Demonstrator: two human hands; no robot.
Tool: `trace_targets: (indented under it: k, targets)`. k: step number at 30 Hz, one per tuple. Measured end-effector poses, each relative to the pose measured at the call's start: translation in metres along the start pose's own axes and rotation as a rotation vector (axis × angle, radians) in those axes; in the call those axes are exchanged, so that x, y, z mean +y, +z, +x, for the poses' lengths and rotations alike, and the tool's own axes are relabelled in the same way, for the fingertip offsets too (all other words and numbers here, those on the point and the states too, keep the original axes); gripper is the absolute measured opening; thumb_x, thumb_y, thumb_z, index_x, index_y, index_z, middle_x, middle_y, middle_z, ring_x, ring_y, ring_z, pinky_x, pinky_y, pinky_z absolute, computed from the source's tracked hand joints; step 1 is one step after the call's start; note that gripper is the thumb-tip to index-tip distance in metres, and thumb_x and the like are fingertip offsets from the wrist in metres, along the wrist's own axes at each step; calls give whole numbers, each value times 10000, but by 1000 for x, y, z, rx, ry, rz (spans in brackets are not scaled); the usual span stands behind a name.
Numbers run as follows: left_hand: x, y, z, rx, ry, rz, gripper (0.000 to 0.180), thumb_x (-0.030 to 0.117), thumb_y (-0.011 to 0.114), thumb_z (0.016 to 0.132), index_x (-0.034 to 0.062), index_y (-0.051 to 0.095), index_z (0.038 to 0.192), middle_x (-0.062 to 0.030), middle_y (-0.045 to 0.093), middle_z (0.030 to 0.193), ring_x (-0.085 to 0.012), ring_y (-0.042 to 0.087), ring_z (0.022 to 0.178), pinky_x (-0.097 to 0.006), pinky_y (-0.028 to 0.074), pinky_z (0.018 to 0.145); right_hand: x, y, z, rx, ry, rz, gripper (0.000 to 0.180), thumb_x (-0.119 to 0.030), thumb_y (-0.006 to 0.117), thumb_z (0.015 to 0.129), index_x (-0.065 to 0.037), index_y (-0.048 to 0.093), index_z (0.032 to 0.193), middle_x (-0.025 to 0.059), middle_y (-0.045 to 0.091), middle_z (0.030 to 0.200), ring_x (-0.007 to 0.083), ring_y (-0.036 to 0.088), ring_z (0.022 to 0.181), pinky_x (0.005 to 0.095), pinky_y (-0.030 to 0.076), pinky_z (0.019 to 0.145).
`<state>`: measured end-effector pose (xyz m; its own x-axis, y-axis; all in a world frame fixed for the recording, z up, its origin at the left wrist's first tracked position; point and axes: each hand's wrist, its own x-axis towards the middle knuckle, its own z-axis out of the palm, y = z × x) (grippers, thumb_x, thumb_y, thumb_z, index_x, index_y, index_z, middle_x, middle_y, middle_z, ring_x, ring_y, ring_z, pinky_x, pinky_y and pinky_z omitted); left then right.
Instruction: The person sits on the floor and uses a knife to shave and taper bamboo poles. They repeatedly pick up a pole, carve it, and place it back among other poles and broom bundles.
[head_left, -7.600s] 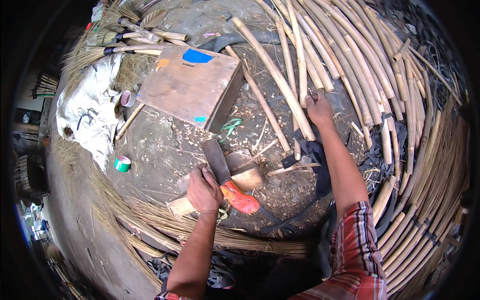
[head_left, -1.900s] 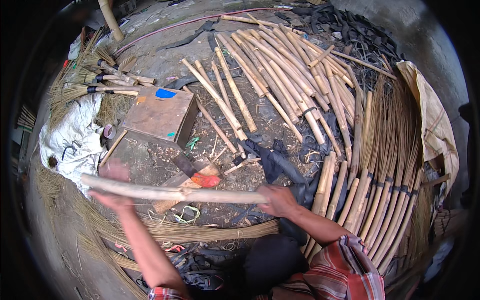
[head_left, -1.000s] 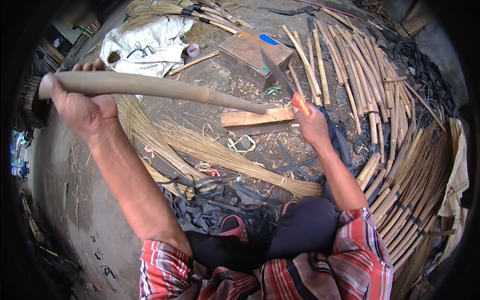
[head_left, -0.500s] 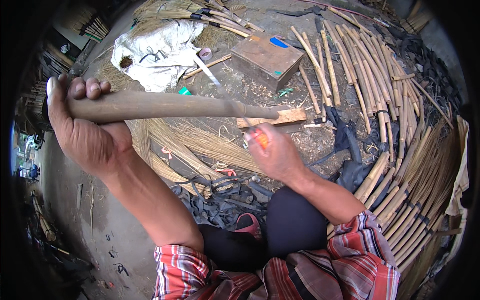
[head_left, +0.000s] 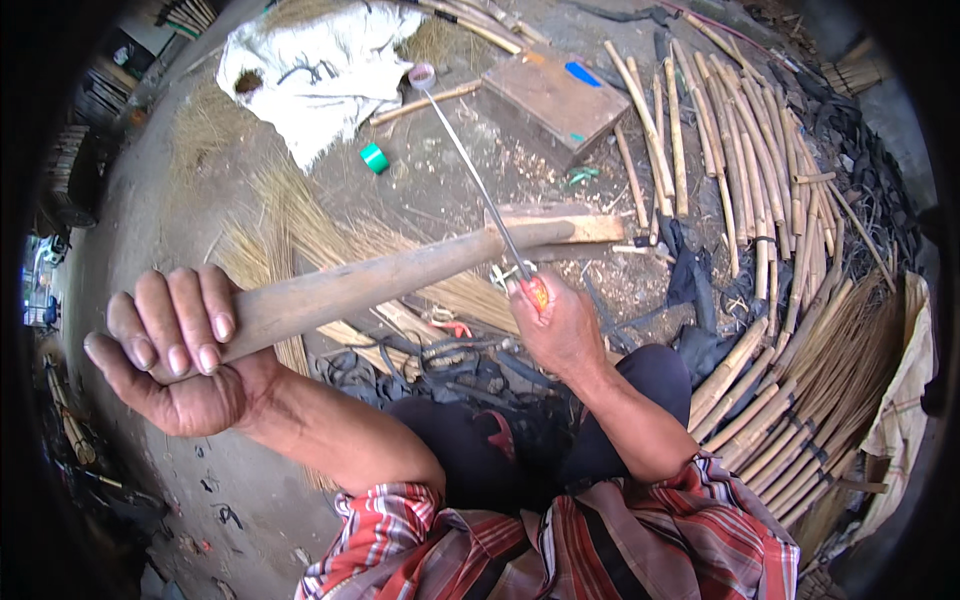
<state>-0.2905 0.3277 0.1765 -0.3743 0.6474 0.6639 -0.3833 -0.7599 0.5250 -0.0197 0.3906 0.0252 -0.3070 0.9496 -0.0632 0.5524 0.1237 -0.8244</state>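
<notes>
Left hand (head_left: 180,350) raised up close to the camera, wrapping a full fist, fingers (head_left: 185,325) curling over the top with nails facing up, thumb underneath. Left forearm bending back toward the plaid shirt sleeve. Right hand (head_left: 560,325) sitting lower, beyond the knee, clenching closed, knuckles up. Right forearm extending straight out from the rolled sleeve.

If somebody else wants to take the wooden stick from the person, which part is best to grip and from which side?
Probably the bare middle of the wooden stick, from above. The left hand already wraps the thick near end, and the far tapered end lies by the cleaver that the right hand holds. The middle is free and round.
</notes>
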Motion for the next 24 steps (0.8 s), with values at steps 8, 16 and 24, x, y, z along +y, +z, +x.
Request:
trace_targets:
  k: [8, 16, 24]
  targets:
    - [5, -5, 1, 1, -63, 8, 358, 308, 553, 1064, 169, 500, 738, 48, 503, 606, -59, 498, 482, -262, 429, 569, -21, 4, 8, 33, 48, -72, 254, -224, 702, 966, -7, 619, 866, 180, 621, 661, 317, 626, 553, 412, 481, 558]
    - [3, -13, 2, -47, -39, 29, 404, 375, 430, 1114, 164, 507, 779, 34, 509, 644, -69, 501, 494, -266, 456, 552, -26, 4, 4, 270, -321, 114, 265, -245, 681, 989, -4, 640, 888, 170, 599, 627, 302, 615, 547, 411, 484, 560]
    - [1, 5, 1, -75, -9, 58, 380, 374, 465, 1099, 163, 517, 787, 29, 528, 670, -72, 531, 517, -273, 471, 569, -20, -2, -3, 133, -116, 41, 292, -242, 674, 992, 2, 604, 849, 198, 617, 654, 399, 618, 583, 447, 476, 575]
